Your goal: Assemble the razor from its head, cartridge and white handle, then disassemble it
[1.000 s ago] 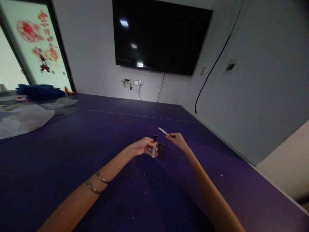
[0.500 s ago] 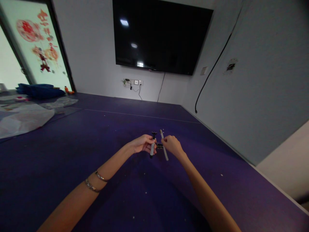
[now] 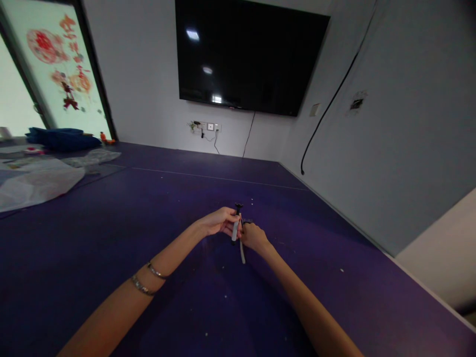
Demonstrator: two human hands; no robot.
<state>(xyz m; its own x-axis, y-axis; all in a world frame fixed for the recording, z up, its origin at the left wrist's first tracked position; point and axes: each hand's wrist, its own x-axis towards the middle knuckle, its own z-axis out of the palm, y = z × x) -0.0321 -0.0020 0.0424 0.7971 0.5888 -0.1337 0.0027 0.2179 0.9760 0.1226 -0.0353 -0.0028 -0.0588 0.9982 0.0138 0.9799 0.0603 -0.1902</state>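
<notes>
In the head view, my left hand (image 3: 222, 222) is closed round a short, light grey stick with black ends (image 3: 235, 231). It stands nearly upright, and its black top spreads into a T shape. My right hand (image 3: 254, 236) is closed on a slim whitish stick (image 3: 242, 253), whose lower end hangs below the fingers. The upper part of this slim stick is mostly hidden behind my hand, close beside the grey stick. A small dark object (image 3: 247, 221) shows just above my right hand; its kind is too small to make out.
A purple surface (image 3: 178, 208) spreads beneath my hands, dotted with small white specks. Clear plastic sheeting (image 3: 40, 183) and a dark blue cloth bundle (image 3: 63, 139) lie at the far left. A television (image 3: 245, 54) hangs on the wall, and a black cable (image 3: 330, 104) dangles at the right.
My right hand has moved left and slightly down with the slim stick, bringing it beside the grey stick. My left hand has stayed almost still.
</notes>
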